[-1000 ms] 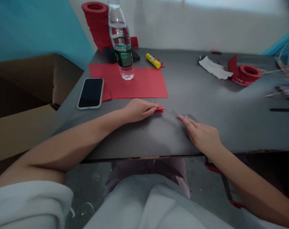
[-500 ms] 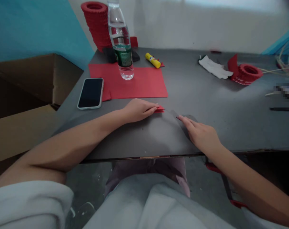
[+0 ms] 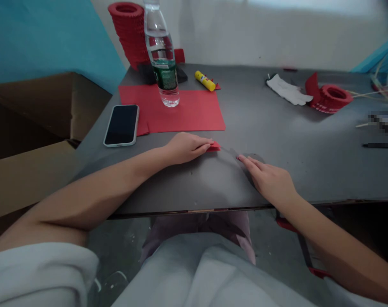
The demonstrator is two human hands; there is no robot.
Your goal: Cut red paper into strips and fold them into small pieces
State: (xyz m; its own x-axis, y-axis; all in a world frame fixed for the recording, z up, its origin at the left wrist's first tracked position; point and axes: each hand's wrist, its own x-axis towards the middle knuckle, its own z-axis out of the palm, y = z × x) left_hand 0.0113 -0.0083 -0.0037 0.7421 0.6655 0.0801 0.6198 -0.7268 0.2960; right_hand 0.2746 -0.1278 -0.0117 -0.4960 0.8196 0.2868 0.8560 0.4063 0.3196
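My left hand [image 3: 185, 147] lies on the grey table [image 3: 277, 136] with its fingertips pinched on a small folded red paper piece [image 3: 214, 146]. About a hand's width to the right, my right hand [image 3: 269, 180] rests flat on the tabletop, fingers together and stretched forward, holding nothing. Its fingertips stop short of the red piece. Behind my left hand lies a red paper sheet [image 3: 194, 111].
A water bottle [image 3: 161, 55] stands on the red sheet, a phone [image 3: 122, 125] lies at its left. Farther back are a yellow glue stick [image 3: 205, 81], a tall stack of red paper rings [image 3: 129, 32], a white glove [image 3: 288, 91] and a low red ring [image 3: 333, 98]. Cardboard boxes [image 3: 36, 128] stand left.
My right hand has slid slightly left and forward on the table. My left hand and the red piece have stayed in place.
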